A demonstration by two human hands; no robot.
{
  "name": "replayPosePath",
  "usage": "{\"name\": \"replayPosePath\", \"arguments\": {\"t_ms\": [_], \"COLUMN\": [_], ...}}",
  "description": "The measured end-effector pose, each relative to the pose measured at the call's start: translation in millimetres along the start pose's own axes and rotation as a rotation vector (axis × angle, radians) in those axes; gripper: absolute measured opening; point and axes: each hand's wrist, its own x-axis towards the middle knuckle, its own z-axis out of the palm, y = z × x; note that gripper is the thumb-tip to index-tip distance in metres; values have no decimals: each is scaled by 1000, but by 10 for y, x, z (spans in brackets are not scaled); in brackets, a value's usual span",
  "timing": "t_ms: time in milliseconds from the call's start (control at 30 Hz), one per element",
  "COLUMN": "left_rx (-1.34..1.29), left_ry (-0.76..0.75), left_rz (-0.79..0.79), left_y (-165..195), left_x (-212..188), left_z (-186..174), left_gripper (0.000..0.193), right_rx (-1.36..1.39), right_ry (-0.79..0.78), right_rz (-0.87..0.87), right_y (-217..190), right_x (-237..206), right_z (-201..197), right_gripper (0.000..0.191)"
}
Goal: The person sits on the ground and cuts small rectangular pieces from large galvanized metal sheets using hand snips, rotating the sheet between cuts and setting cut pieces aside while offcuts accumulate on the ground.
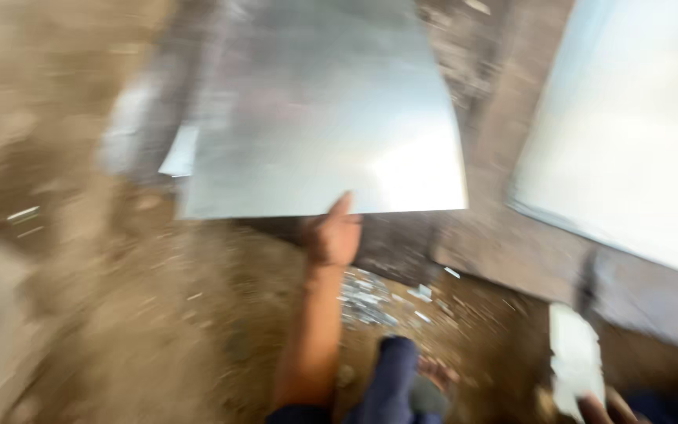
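Small metal offcuts (23,213) lie scattered on the dirt floor (119,330) at left. The left hand (333,235) grips the near edge of a large metal sheet (315,118), thumb on top, lifting it off the ground. Better to keep fingers off the sharp edge and hold it level. At right, another sheet (637,133); the right hand (602,408) pinches a small pale piece (574,357).

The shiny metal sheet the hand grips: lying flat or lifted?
Cannot tell: the blurred shiny metal sheet is gripped at its near edge by the left hand.
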Motion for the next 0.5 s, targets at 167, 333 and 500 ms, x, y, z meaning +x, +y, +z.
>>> {"name": "replayPosePath", "arguments": {"t_ms": [167,333,500], "left_rx": [34,5,138], "left_ry": [-55,79,141], "left_rz": [-284,-529,-674], "left_y": [-523,-1417,-1893], "left_x": [-639,-967,-1293], "left_z": [-232,-562,-567], "left_gripper": [16,41,28], "right_rx": [171,297,138], "right_ry": [92,9,-181], "right_rz": [-123,-235,-183], "right_y": [-303,-669,-788], "right_x": [-159,96,333], "right_z": [-211,38,60], "right_gripper": [21,24,28]}}
